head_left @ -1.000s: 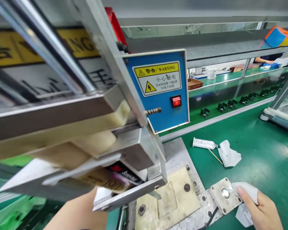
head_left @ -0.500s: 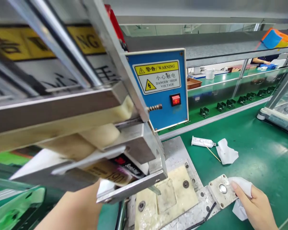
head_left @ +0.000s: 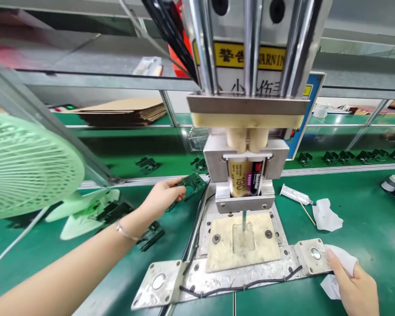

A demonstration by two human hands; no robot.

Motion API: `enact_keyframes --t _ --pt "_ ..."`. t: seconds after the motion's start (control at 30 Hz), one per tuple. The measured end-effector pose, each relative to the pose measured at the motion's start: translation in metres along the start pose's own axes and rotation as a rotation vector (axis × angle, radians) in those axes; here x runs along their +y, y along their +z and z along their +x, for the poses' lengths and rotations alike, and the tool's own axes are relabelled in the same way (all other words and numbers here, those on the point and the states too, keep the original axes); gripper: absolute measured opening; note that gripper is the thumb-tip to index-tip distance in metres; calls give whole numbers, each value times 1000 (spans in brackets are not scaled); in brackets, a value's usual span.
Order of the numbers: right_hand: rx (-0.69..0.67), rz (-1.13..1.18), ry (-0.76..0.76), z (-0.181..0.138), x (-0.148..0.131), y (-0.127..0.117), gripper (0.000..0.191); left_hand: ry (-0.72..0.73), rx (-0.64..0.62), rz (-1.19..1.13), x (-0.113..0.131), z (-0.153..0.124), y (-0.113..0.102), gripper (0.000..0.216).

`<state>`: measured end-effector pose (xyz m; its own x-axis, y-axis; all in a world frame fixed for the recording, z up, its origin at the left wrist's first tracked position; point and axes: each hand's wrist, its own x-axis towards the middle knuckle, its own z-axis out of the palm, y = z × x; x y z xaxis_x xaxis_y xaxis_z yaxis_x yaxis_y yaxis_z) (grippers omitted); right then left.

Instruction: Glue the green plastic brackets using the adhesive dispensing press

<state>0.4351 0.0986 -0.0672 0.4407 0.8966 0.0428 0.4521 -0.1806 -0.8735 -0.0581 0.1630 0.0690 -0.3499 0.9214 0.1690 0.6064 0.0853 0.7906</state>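
Fingers [head_left: 177,189] of the left hand [head_left: 163,198] are pinched narrow on a small black part [head_left: 191,181], holding it just off the green tabletop [head_left: 365,228] to the left of the press [head_left: 246,175]. The part sticks out past the fingertips toward the press base; more black parts [head_left: 151,232] lie below the wrist and behind it, near the green fan [head_left: 23,169].

The part looks like moulded plastic with ribs and openings: probably light, stiff, not slippery, but thin in places, so a hard squeeze on a tab could snap it. Its solid outer edges, where thumb and forefinger now sit, seem the safest hold.

The right hand [head_left: 357,289] rests curled on a white cloth [head_left: 340,263], forefinger stretched out beside the round button [head_left: 315,253] on the right plate, touching or nearly so; I cannot tell which. The cloth is soft and would bunch under any pressure.

Between the hands, the nozzle [head_left: 244,219] under the glue cartridge [head_left: 246,177] points down into the recess of the cream pad [head_left: 224,250]. Beyond the right fingers lie a tube [head_left: 294,195], a stick and a crumpled wipe [head_left: 325,215].
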Motion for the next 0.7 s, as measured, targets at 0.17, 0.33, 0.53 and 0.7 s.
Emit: enact_keyframes --t 0.17,0.33,0.53,0.7 --pt "65 -89 32 0 -6 -3 57 14 38 154 -28 -40 -1 21" --pt "115 -164 39 -1 -13 -3 56 101 79 191 -27 -51 2 39" --pt "132 -116 -57 -3 -11 2 57 81 -122 -7 -12 -50 -2 53" --pt "128 -81 -81 -2 -5 6 63 46 -395 -147 -6 -54 12 60"
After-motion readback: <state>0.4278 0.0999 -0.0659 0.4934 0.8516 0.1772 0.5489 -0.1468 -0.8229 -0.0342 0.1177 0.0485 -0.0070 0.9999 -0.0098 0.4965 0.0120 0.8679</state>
